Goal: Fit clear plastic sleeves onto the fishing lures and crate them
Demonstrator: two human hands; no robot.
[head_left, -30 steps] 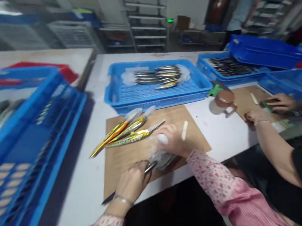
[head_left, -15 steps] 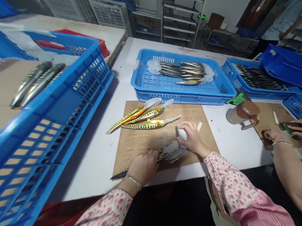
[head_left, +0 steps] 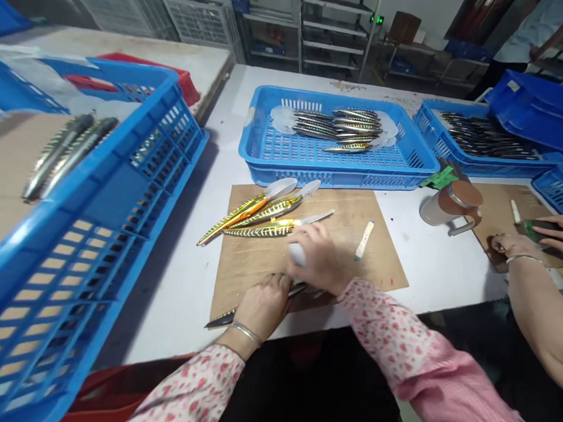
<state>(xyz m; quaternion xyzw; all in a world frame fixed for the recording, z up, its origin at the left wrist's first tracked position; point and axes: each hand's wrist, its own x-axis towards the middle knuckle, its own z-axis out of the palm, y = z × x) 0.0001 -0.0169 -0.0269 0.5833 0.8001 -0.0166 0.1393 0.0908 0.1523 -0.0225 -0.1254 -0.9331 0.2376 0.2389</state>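
Observation:
My left hand (head_left: 262, 305) is closed on a long dark fish-shaped lure (head_left: 221, 320) that lies on a brown cardboard mat (head_left: 377, 265) at the table's near edge. Just above it, my right hand (head_left: 320, 260) is closed around a small white object (head_left: 297, 254) and presses on the same lure. Three gold striped lures (head_left: 262, 217) with clear lips lie on the mat beyond my hands. A thin white stick (head_left: 364, 240) rests to the right of my right hand.
A blue tray (head_left: 265, 154) with several lures stands behind the mat. A tall blue crate (head_left: 124, 185) fills the left. A brown-lidded cup (head_left: 449, 206) sits to the right. Another person's hands (head_left: 522, 246) work on a second mat. More blue trays (head_left: 493, 164) lie at the far right.
The view swung left and settled. My right hand slid left over the lure toward my left hand, uncovering the white stick. The gold lures stayed put.

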